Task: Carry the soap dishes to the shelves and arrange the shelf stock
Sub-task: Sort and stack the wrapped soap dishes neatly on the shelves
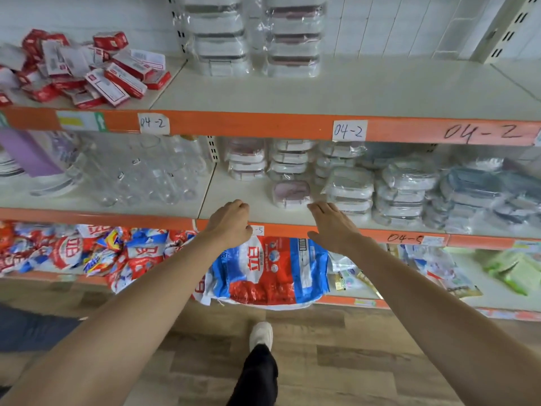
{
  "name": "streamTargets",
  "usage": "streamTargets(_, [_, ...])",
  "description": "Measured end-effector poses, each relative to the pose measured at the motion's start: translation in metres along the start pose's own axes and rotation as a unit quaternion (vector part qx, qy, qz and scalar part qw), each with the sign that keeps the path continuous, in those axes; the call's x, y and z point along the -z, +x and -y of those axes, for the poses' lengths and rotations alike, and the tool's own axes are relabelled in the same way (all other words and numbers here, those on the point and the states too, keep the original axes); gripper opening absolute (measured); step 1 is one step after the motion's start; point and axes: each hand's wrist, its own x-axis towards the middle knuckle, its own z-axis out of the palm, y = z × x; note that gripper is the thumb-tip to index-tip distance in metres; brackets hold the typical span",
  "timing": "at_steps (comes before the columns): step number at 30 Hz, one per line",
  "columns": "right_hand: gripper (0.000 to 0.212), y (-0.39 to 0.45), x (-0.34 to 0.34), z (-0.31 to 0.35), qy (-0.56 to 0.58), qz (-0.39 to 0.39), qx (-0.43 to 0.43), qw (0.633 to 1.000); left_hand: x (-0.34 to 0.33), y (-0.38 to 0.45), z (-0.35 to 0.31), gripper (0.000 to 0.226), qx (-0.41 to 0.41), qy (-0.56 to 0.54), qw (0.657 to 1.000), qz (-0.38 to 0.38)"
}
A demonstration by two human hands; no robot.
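Orange shelf edges: three long cream metal shelves (351, 92) with orange front strips ran across the frame, one above the other.
Paper tags: small white paper tags (349, 131) with "04-2" written by hand were stuck on the top orange strip.
Left hand: the bare left hand (229, 221) was in the middle of the frame, over the front edge of the middle shelf. Its fingers were curled in loosely and it held nothing.
Right hand: the bare right hand (332, 227) was just to the right of the left one, with its fingers out straight. The fingertips (314, 207) were right at the plastic wrap of one soap dish, but I could not tell if they touched it.
Nearest soap dish: a pinkish oval soap dish in clear plastic wrap (291, 194) sat alone near the front of the middle shelf, at the centre of the frame.
Other soap dishes: stacks of white wrapped soap dishes (349, 186) stood beside it and behind it, and grey-blue wrapped ones (480, 191) lay at the right. Two tall stacks of wrapped dishes (254, 36) stood on the top shelf, at the upper middle.
Red boxes: a loose pile of small red and white boxes (96, 71) lay at the upper left.
Clear things: clear plastic cups or jars (140, 174), too blurry to name, sat at the middle left.
Bags: red, white and blue powder bags (263, 271) filled the bottom shelf below the hands.
Floor: a wood-look floor (351, 347) and one white shoe (261, 335) showed at the bottom.
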Motion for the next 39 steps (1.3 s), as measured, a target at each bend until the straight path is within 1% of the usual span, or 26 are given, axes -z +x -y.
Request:
streamTargets(7, [0.065,0.092,-0.06,-0.008,0.008,-0.012,-0.004,1.0,-0.052,0.082,0.03,0.037,0.024,-0.01,0.999,-0.032])
streamTargets(12, [0.075,0.167,-0.086,-0.026,0.0,-0.053,-0.006,0.999,-0.07,0.161,0.059,0.039,0.032,-0.026,0.995,-0.09])
streamTargets(15, [0.09,0.204,-0.096,-0.037,-0.026,-0.04,-0.024,0.999,-0.068,0.206,0.074,0.052,0.042,-0.042,0.988,-0.14])
streamTargets(19, [0.102,0.242,-0.107,-0.05,-0.083,0.03,-0.039,0.995,-0.058,0.258,0.084,0.075,0.022,-0.043,0.981,-0.188])
streamTargets(21, [0.104,0.256,-0.111,-0.055,-0.101,0.055,-0.032,0.993,-0.055,0.283,0.088,0.089,0.018,-0.031,0.982,-0.186])
streamTargets(24, [0.098,0.271,-0.114,-0.062,-0.094,0.069,-0.022,0.993,-0.051,0.315,0.092,0.115,0.021,0.001,0.988,-0.155])
streamTargets(26, [0.098,0.278,-0.116,-0.066,-0.101,0.068,-0.011,0.993,-0.046,0.328,0.095,0.124,0.03,0.016,0.991,-0.13])
streamTargets(30, [0.098,0.28,-0.116,-0.07,-0.118,0.059,-0.007,0.991,-0.036,0.339,0.099,0.126,0.032,0.048,0.996,-0.069])
streamTargets(32, [0.097,0.276,-0.113,-0.068,-0.126,0.05,-0.012,0.991,-0.035,0.338,0.099,0.124,0.026,0.078,0.995,-0.062])
streamTargets(36, [0.087,0.264,-0.108,-0.06,-0.114,0.029,-0.026,0.993,-0.039,0.324,0.094,0.12,0.013,0.124,0.988,-0.097])
streamTargets(39, [0.092,0.251,-0.108,-0.05,-0.084,0.005,-0.038,0.996,-0.04,0.302,0.085,0.116,-0.001,0.134,0.981,-0.138])
